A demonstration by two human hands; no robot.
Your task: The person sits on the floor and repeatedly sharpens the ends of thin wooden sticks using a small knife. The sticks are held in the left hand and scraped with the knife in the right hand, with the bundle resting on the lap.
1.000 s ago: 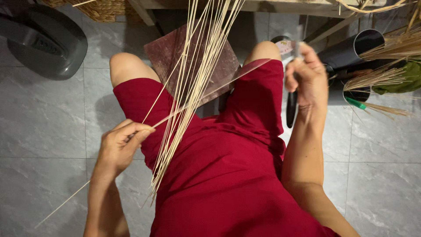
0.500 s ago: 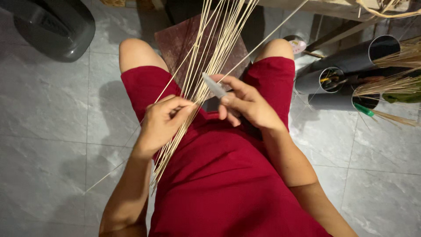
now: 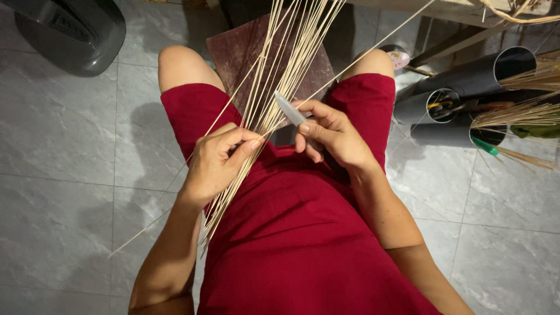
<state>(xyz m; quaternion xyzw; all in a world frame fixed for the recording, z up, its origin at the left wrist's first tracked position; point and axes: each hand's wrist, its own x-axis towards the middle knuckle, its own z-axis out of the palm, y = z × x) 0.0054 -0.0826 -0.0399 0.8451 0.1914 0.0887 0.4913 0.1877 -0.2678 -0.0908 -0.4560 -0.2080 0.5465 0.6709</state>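
Observation:
I sit in red clothes with a bundle of thin pale sticks [image 3: 280, 70] lying across my lap, running from the top of the view down past my left thigh. My left hand [image 3: 219, 160] pinches one or two of these sticks between thumb and fingers at mid-lap. My right hand [image 3: 329, 131] is closed around a small knife with a light blade [image 3: 290, 109], the blade tip pointing up-left and touching the sticks close to my left fingertips. A dark reddish board [image 3: 239, 52] lies under the sticks between my knees.
Dark plastic tubes [image 3: 466, 79] lie on the grey tiled floor [image 3: 64, 151] at right, holding more sticks and tools. A dark round object [image 3: 70, 32] sits at top left. A wooden frame [image 3: 461, 9] crosses the top right.
My right hand came from the far right in to mid-lap with the knife. My left hand rose along the sticks toward it. The view shifted.

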